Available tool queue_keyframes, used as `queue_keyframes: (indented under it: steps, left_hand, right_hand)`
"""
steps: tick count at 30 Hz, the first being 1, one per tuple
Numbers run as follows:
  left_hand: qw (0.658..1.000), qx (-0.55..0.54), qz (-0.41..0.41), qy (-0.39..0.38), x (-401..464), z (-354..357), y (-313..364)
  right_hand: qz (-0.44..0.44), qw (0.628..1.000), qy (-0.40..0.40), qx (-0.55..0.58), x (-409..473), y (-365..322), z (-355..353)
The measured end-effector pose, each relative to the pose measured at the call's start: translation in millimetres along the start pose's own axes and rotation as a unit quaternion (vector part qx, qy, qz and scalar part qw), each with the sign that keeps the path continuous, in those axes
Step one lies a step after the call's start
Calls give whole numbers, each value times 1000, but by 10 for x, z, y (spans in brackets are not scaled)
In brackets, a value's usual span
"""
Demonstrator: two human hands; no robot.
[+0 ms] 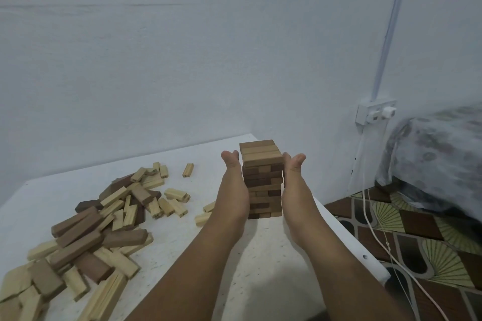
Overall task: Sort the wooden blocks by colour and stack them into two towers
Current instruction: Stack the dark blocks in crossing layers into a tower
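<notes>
Both-sided: left hand (233, 185), right hand (292, 182) flat, fingers straight, pressing brown tower (263, 180); table (260, 255).

- My left hand (233, 182) and right hand (292, 180): flat against opposite sides of brown tower (263, 180).
- Loose pile of blocks (99, 227): mixed pale and brown, left on white table (263, 263).
</notes>
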State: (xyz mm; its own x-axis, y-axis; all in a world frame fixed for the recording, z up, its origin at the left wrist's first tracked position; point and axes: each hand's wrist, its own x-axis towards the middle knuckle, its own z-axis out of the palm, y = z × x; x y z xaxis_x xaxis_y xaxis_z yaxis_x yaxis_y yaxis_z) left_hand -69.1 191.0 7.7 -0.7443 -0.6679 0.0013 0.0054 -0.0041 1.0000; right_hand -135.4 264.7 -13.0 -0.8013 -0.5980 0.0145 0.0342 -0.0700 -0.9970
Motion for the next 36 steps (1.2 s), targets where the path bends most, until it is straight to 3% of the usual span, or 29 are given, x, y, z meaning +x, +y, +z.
queue_keyframes:
  steps: [4, 9, 24, 27, 30, 33, 36]
  left_hand:
    - [999, -36, 5, 21, 20, 21, 28]
    - [999, -8, 5, 35, 42, 48, 65]
    - [999, 22, 34, 28, -54, 31, 150]
    - [998, 23, 52, 40, -150, -112, 159]
    - [990, 74, 101, 66, -319, -397, 160]
    - [972, 143, 152, 106, -556, -799, 179]
    - [953, 207, 159, 152, -724, -1304, 111]
  right_hand:
    - [-25, 1000, 2, 15, -2, -26, -10]
    - [-60, 998, -12, 4, -27, -23, 27]
    - [-60, 998, 8, -36, -117, -116, 11]
    - [-174, 975, 99, -98, -231, -148, 26]
    - [-327, 915, 164, -171, -375, -199, 146]
    - [-393, 896, 103, -181, -571, -181, 464]
    - [-337, 918, 17, -210, -691, -84, 819]
